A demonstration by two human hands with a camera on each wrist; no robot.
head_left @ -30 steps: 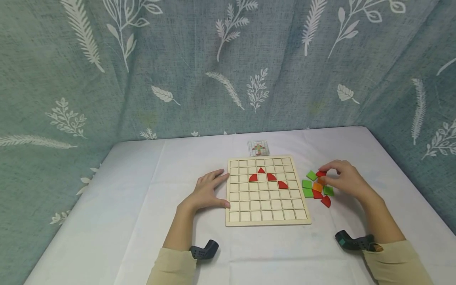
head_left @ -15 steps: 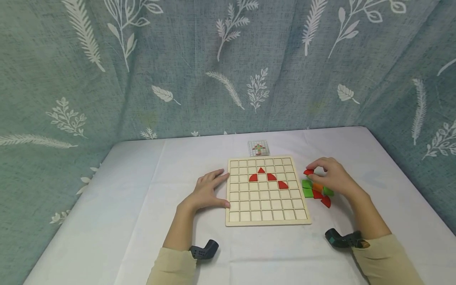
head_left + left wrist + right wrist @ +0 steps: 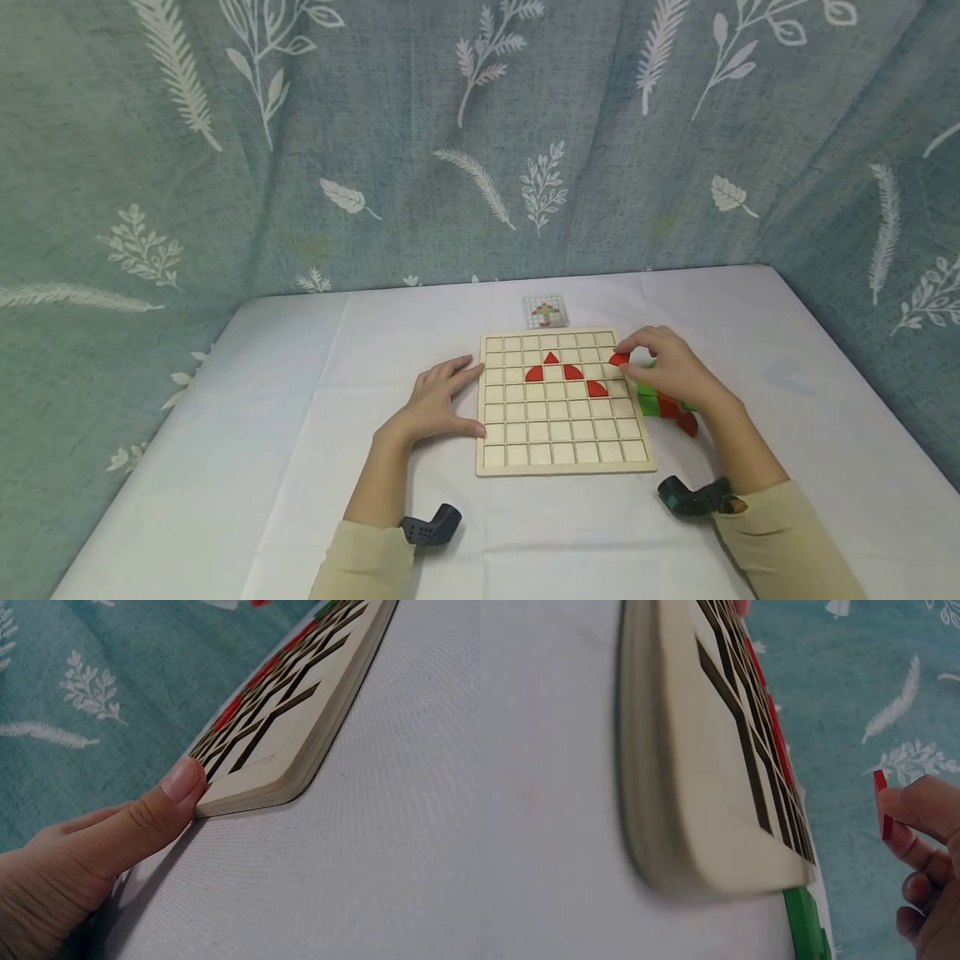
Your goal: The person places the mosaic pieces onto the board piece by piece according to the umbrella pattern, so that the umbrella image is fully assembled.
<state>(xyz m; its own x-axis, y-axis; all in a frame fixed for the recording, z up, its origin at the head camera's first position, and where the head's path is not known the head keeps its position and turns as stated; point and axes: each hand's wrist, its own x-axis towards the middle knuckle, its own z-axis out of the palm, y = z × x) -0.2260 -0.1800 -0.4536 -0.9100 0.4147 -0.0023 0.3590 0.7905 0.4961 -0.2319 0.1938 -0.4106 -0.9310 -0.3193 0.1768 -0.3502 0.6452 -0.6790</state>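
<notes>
A wooden grid board (image 3: pixel 516 432) lies flat on the table. Set in its cells are a red triangle (image 3: pixel 551 358) and several red quarter-circle tiles (image 3: pixel 597 389). My left hand (image 3: pixel 433 406) rests against the board's left edge, thumb and fingers spread; in the left wrist view the thumb (image 3: pixel 182 780) touches the rim. Over the board's upper right side, my right hand (image 3: pixel 678 371) pinches a red tile (image 3: pixel 619 359) with a curved edge between thumb and fingers. The right wrist view has this tile (image 3: pixel 881 804) raised on edge, apart from the board.
Right of the board lie green tiles (image 3: pixel 648 406) and red tiles (image 3: pixel 687 423), partly hidden under my right hand. A small pattern card (image 3: pixel 545 311) stands behind the board. A patterned cloth (image 3: pixel 375 150) hangs along the table's far edge.
My right hand has picked the red tile from the loose pile and carried it left to above the board's right side. The left hand stays in place.
</notes>
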